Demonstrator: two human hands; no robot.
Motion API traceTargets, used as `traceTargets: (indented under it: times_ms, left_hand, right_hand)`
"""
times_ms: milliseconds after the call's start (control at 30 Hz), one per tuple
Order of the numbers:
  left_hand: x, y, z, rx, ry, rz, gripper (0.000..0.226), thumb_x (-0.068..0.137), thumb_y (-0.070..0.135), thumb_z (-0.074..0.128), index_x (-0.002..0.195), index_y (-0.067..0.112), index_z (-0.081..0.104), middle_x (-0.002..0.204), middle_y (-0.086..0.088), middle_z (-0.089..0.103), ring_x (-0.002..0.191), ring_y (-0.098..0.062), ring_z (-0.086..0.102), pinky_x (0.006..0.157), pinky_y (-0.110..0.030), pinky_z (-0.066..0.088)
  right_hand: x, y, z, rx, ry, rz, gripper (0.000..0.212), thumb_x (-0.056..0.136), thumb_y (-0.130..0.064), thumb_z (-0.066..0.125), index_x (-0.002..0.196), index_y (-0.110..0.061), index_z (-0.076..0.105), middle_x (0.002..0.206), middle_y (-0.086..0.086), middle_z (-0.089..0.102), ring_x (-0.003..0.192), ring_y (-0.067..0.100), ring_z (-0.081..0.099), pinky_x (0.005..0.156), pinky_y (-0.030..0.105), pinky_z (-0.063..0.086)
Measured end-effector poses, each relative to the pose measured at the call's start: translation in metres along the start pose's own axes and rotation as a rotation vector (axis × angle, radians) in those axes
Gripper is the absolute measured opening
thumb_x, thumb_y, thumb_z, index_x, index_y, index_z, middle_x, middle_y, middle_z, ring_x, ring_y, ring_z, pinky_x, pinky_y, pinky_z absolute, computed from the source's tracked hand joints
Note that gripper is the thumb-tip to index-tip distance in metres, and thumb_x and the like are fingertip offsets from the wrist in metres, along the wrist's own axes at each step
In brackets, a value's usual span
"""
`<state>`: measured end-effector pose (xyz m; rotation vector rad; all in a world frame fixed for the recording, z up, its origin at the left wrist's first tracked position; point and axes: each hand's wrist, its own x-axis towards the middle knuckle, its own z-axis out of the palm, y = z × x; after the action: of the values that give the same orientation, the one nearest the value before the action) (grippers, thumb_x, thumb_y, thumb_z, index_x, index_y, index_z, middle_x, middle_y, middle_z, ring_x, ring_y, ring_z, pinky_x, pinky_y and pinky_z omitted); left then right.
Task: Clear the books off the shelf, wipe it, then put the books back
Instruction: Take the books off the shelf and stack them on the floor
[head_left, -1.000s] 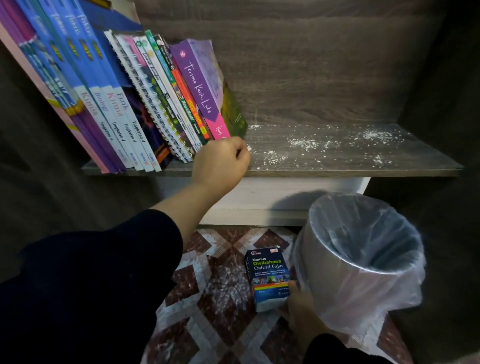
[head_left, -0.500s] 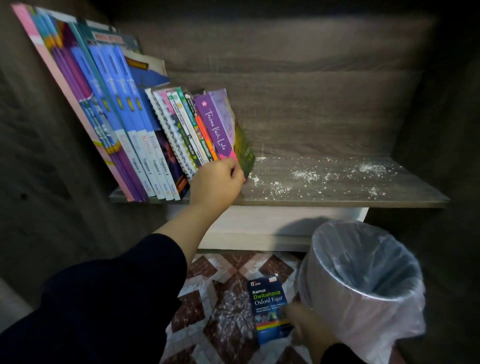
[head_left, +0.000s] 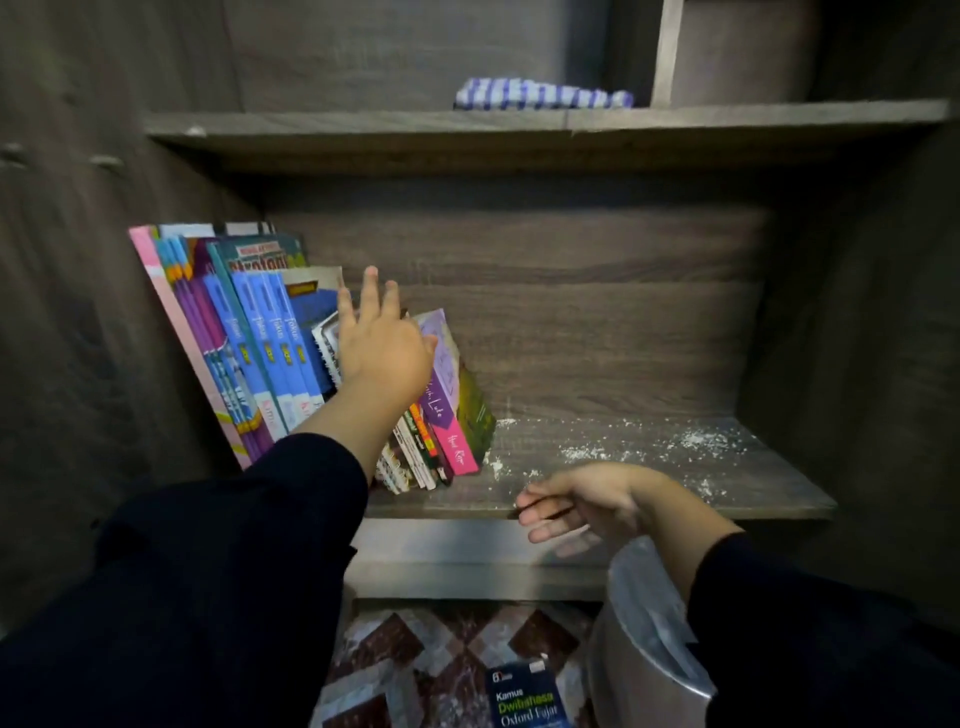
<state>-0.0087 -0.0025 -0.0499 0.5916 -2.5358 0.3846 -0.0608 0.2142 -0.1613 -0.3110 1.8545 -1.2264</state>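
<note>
Nearest, on the patterned floor (head_left: 395, 670) below the shelf, a blue dictionary (head_left: 527, 699) lies face up, just beside a bin (head_left: 644, 649) lined with clear plastic. Above the bin, the right hand (head_left: 587, 501) hangs at the front edge of the shelf (head_left: 675, 499), fingers loosely spread and holding nothing; the blur makes it hard to say whether it touches the edge. The shelf's right half is bare wood scattered with white crumbs (head_left: 691, 441). At the shelf's left end the books (head_left: 270, 353) stand in a row, leaning toward the left wall, with a purple-and-pink book (head_left: 447, 415) at the row's right end. The left hand (head_left: 382, 348) lies flat against the upper part of the shorter books, fingers spread wide, gripping nothing. Farthest, a blue-and-white striped cloth (head_left: 540, 98) lies folded on the upper shelf (head_left: 363, 124).
</note>
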Motion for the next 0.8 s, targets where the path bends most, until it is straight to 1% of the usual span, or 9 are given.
traceTargets:
  times_ms: [67,133,233,333,467,567,633,700,800]
  left_hand:
    - [0.002,0.004,-0.002,-0.02,0.042,-0.003,0.055,0.098,0.05,0.032,0.128,0.013,0.06,0.152,-0.012,0.033,0.145,-0.03,0.012,0.116,-0.046,0.014]
    - [-0.001,0.01,-0.002,-0.048,0.106,0.0,0.051,0.097,0.05,0.037,0.126,0.012,0.057,0.134,-0.015,0.049,0.13,-0.032,0.033,0.103,-0.042,0.031]
    - [-0.004,0.019,-0.003,-0.083,0.093,-0.006,0.04,0.095,0.041,0.048,0.121,0.012,0.051,0.118,-0.016,0.061,0.116,-0.033,0.044,0.087,-0.038,0.039]
    - [-0.001,0.023,-0.008,-0.152,0.115,-0.028,0.027,0.092,0.026,0.055,0.113,0.01,0.054,0.107,-0.016,0.067,0.108,-0.034,0.05,0.076,-0.036,0.039]
    - [-0.012,0.028,-0.02,-0.648,0.102,-0.179,0.016,0.087,0.016,0.062,0.101,0.015,0.055,0.092,-0.005,0.062,0.088,-0.027,0.057,0.063,-0.032,0.042]
    - [-0.025,0.033,-0.029,-1.003,0.094,-0.321,0.017,0.081,0.008,0.063,0.086,0.019,0.051,0.087,-0.001,0.061,0.082,-0.025,0.061,0.06,-0.028,0.041]
    - [-0.029,0.029,-0.038,-1.187,0.07,-0.4,0.021,0.077,0.009,0.067,0.076,0.02,0.05,0.088,-0.004,0.065,0.079,-0.027,0.066,0.065,-0.034,0.054]
    - [-0.038,0.022,-0.047,-1.374,-0.02,-0.463,0.028,0.074,0.005,0.073,0.073,0.018,0.048,0.091,-0.009,0.065,0.077,-0.028,0.067,0.067,-0.04,0.059]
    - [-0.062,0.014,-0.057,-1.536,-0.216,-0.554,0.022,0.076,-0.005,0.071,0.083,0.006,0.053,0.099,-0.017,0.065,0.083,-0.031,0.069,0.044,-0.029,0.053]
  right_hand:
    - [0.0,-0.005,-0.003,0.003,0.003,-0.002,0.019,0.097,-0.03,0.045,0.095,-0.02,0.06,0.091,-0.004,0.064,0.084,0.014,0.062,0.069,0.031,0.051]
    - [0.002,-0.006,-0.004,0.013,0.02,-0.003,0.019,0.098,-0.03,0.044,0.094,-0.02,0.06,0.09,-0.004,0.063,0.083,0.014,0.061,0.069,0.03,0.05]
    - [0.004,-0.005,-0.001,0.072,0.044,-0.025,0.02,0.098,-0.029,0.042,0.092,-0.02,0.059,0.088,-0.004,0.063,0.082,0.014,0.061,0.071,0.029,0.048]
    - [0.002,-0.002,0.006,0.162,0.103,-0.039,0.02,0.099,-0.028,0.043,0.088,-0.02,0.059,0.084,-0.004,0.061,0.076,0.013,0.059,0.069,0.03,0.049]
    - [-0.007,0.007,0.021,0.275,0.162,-0.043,0.023,0.098,-0.033,0.043,0.088,-0.018,0.056,0.085,-0.001,0.06,0.074,0.016,0.058,0.068,0.034,0.05]
    - [-0.016,0.017,0.037,0.379,0.18,-0.048,0.041,0.096,-0.049,0.04,0.105,-0.011,0.052,0.091,0.007,0.058,0.077,0.02,0.059,0.068,0.037,0.051]
    - [-0.022,0.021,0.044,0.478,0.196,-0.07,0.057,0.091,-0.062,0.036,0.114,-0.011,0.048,0.106,0.013,0.056,0.081,0.023,0.058,0.071,0.04,0.051]
    - [-0.031,0.026,0.046,0.625,0.209,-0.122,0.066,0.086,-0.07,0.034,0.116,-0.014,0.052,0.115,0.016,0.056,0.087,0.028,0.059,0.075,0.045,0.051]
    - [-0.047,0.038,0.045,0.838,0.164,-0.232,0.06,0.083,-0.068,0.047,0.115,-0.019,0.062,0.115,0.011,0.067,0.095,0.028,0.065,0.075,0.045,0.056]
